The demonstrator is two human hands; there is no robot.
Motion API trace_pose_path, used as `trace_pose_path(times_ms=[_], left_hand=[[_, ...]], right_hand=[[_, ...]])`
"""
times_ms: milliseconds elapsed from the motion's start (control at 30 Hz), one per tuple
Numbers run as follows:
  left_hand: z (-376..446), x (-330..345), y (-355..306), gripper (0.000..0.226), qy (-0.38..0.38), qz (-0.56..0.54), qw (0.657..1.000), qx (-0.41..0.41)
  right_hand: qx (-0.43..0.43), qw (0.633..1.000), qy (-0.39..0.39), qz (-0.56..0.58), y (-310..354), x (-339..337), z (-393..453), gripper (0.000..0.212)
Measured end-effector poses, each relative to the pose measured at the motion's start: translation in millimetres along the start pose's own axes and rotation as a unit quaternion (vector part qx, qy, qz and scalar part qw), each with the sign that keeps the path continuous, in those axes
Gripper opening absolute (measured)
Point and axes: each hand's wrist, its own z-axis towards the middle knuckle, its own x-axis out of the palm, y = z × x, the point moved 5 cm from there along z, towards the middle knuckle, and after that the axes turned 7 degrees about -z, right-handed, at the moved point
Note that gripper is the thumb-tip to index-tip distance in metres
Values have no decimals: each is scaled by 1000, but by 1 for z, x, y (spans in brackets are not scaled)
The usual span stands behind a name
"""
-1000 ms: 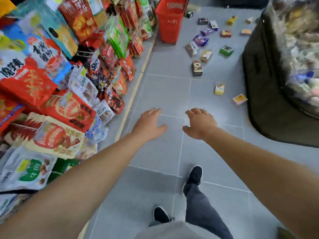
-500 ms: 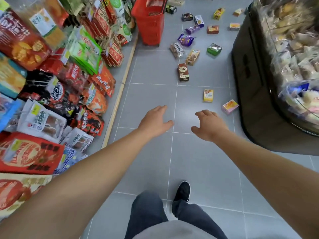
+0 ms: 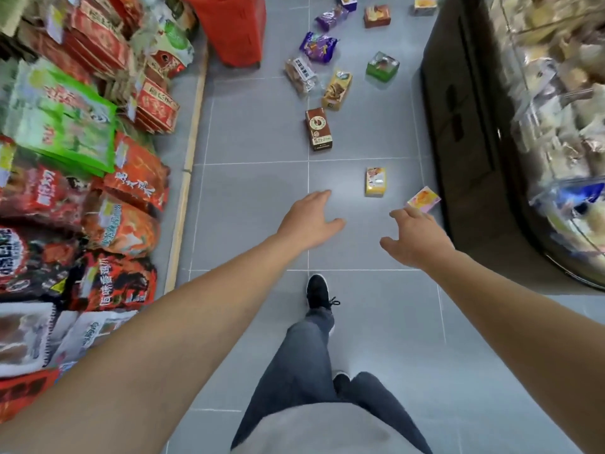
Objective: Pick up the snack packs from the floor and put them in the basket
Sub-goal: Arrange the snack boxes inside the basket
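Note:
Several snack packs lie scattered on the grey tiled floor ahead. Nearest are a pink-and-yellow pack (image 3: 424,198) just beyond my right hand (image 3: 415,239) and a yellow box (image 3: 375,181) a little further. A brown box (image 3: 318,128), a tan box (image 3: 337,90), a green box (image 3: 382,66) and a purple bag (image 3: 318,46) lie beyond. The red basket (image 3: 234,31) stands on the floor at the top, left of the packs. My left hand (image 3: 307,221) hovers over bare tile. Both hands are empty with fingers spread.
Shelves packed with snack bags (image 3: 82,165) line the left side, ending at a wooden floor edge (image 3: 183,191). A dark display counter (image 3: 471,152) with wrapped goods stands on the right. My legs and black shoe (image 3: 317,291) are below.
I have walked forward along the aisle; the scattered packs and the basket are much closer. Both arms stay stretched out, and my right hand now nearly reaches the pink-and-yellow pack.

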Motion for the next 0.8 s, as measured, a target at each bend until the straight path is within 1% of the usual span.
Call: trace_pose_path(times_ms=[133,333,467,567,700,800], left_hand=[[95,-1,-12,76,39,0,999,-10],[204,20,-25,74,78,23,997,-15],[281,56,-28,75,106,36,993,-39],[328,82,-27,73,109,34,992,-50],[399,133,-19,72,120,18,989,-85],[439,167,-8,73,136,0,986,-99]], right_hand=[[30,999,22,29,-24,-17,81,66],[62,996,42,55,-71,-11,171,68],[83,991,58,84,-113,8,244,64],[89,988,81,101,-136,27,290,64],[91,982,123,113,-169,68,359,64],[97,979,136,116,-188,98,400,65]])
